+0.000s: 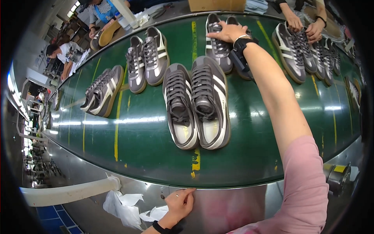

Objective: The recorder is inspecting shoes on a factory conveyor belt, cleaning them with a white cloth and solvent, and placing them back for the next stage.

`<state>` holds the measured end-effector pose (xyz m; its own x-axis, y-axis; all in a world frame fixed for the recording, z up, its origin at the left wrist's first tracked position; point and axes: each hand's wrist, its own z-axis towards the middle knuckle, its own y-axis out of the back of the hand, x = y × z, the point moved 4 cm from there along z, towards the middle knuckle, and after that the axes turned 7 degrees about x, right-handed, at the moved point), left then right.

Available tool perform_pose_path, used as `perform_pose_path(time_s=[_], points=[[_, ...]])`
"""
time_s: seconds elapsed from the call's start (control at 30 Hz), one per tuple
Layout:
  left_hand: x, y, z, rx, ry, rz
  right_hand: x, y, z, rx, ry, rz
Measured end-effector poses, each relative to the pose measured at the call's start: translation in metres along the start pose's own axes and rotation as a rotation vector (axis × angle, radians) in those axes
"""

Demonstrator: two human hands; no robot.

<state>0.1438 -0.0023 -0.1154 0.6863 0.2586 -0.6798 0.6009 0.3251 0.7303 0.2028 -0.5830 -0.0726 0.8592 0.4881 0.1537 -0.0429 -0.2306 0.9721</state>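
At the far side of the green conveyor belt [148, 156], my right hand [230, 32] reaches over a pair of grey sneakers with pale stripes. Its fingers are on the left sneaker [218, 52] of that pair, near the laces and collar; my wrist and forearm partly cover the other one. My left hand [179, 203] is by the belt's near metal edge, fingers curled in and index finger along the edge, with nothing visible in it. Between my hands, another pair of grey sneakers [180, 101] stands on the belt, toes pointing away from me.
More grey sneakers stand on the belt at the left [103, 91], upper left [156, 58] and right [290, 54]. A person's hands [306, 29] work on shoes at the far right. A white pipe [70, 194] and crumpled white paper [122, 208] are at the lower left; a motor [338, 177] is at the right.
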Motion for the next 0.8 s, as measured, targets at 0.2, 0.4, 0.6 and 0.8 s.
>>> perform_pose_path(time_s=[0.2,0.4,0.6,0.8], points=[[-0.006,-0.004,0.002,-0.011,-0.025,0.011,0.004,-0.006,-0.008,-0.178,-0.049,0.09],[-0.013,-0.007,0.002,-0.072,-0.053,0.061,-0.018,0.025,-0.046,-0.385,-0.037,0.21],[-0.024,-0.013,-0.003,-0.138,-0.065,0.159,-0.064,0.072,-0.148,-0.643,0.167,0.378],[-0.026,-0.024,-0.003,-0.139,-0.036,0.209,-0.098,0.134,-0.248,-0.978,0.297,0.234]])
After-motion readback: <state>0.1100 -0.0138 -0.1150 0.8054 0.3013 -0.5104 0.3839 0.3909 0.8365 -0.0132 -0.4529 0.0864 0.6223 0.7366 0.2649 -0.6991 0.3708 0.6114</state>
